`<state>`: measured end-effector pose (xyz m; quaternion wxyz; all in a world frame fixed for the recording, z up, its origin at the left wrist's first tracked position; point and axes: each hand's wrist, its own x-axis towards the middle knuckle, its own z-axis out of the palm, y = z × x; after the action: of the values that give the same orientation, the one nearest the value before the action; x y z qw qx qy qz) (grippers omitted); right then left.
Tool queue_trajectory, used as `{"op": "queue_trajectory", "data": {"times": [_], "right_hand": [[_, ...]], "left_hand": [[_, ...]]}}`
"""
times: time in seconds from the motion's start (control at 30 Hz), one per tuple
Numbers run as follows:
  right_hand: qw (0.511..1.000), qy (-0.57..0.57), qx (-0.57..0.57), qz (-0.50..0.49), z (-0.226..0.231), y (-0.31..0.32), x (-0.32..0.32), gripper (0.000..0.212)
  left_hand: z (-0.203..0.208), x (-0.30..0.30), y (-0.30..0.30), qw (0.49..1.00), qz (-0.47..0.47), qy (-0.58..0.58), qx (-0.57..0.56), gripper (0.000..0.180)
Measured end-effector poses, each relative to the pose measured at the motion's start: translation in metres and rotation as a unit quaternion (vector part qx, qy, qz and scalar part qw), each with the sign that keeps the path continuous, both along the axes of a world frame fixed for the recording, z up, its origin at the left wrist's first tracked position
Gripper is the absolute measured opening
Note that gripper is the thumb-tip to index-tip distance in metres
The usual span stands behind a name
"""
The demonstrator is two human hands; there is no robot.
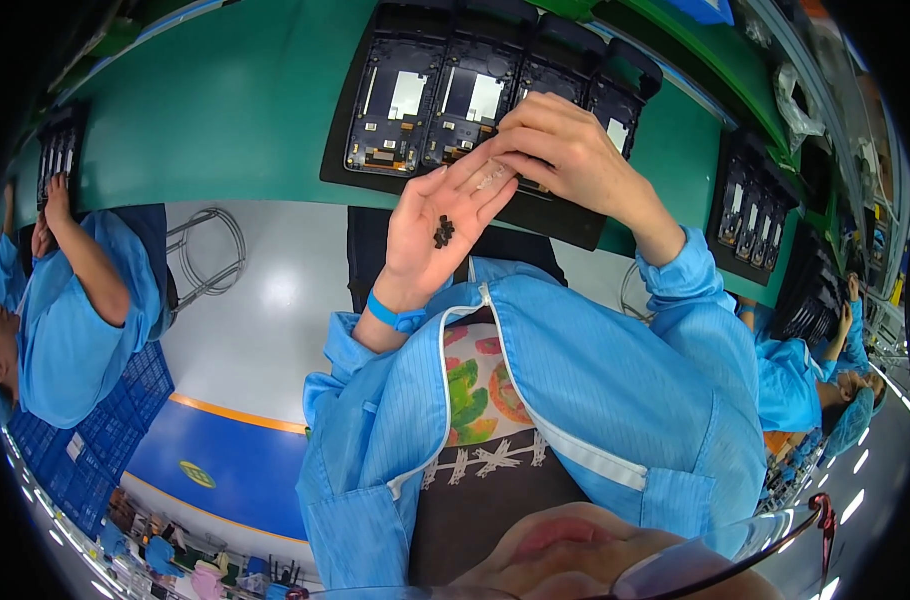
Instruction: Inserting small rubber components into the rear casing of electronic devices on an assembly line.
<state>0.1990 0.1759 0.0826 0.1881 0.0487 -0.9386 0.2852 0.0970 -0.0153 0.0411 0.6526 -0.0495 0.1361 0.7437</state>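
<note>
My left hand point(430, 235) is raised palm-up in front of me, a blue band on its wrist. Several small black parts point(443, 231) lie loose in the middle of its palm. My right hand point(565, 150) comes in from the right, its fingers pinched together at my left fingertips. A small pale translucent piece point(492, 179) shows between them; what it is I cannot tell. Behind both hands a black tray point(350, 170) of dark phone frames point(395, 100) lies on the green table point(235, 110).
More black trays of frames lie at the right point(750, 210) and far left point(60, 150). People in blue coats work at the left point(75, 320) and right point(805, 380). A metal stool point(210, 250) and blue crates point(95, 440) stand on the floor.
</note>
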Motion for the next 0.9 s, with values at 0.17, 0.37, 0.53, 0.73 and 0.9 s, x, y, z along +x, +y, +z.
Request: {"op": "queue_trajectory", "data": {"times": [0.17, 0.37, 0.53, 0.73, 0.9], "right_hand": [[0.998, 0.009, 0.064, -0.001, 0.003, -0.005, -0.001, 0.022], [0.994, -0.012, 0.112, -0.012, 0.008, -0.01, -0.006, 0.023], [0.998, -0.032, 0.061, -0.013, 0.005, -0.009, -0.013, 0.017], [0.993, 0.064, 0.042, -0.092, -0.007, 0.013, -0.044, 0.01], [0.958, 0.117, 0.196, -0.173, -0.036, 0.04, -0.07, 0.011]], "left_hand": [[0.002, -0.003, -0.001, 1.0, -0.002, 0.004, -0.004, 0.065], [-0.001, -0.005, -0.001, 1.0, -0.001, 0.028, -0.006, 0.066], [-0.001, -0.009, -0.002, 0.999, 0.003, 0.034, -0.005, 0.066], [0.002, -0.019, -0.004, 0.999, 0.032, 0.024, 0.024, 0.065], [0.005, -0.026, -0.01, 0.998, 0.047, 0.018, 0.028, 0.064]]}}
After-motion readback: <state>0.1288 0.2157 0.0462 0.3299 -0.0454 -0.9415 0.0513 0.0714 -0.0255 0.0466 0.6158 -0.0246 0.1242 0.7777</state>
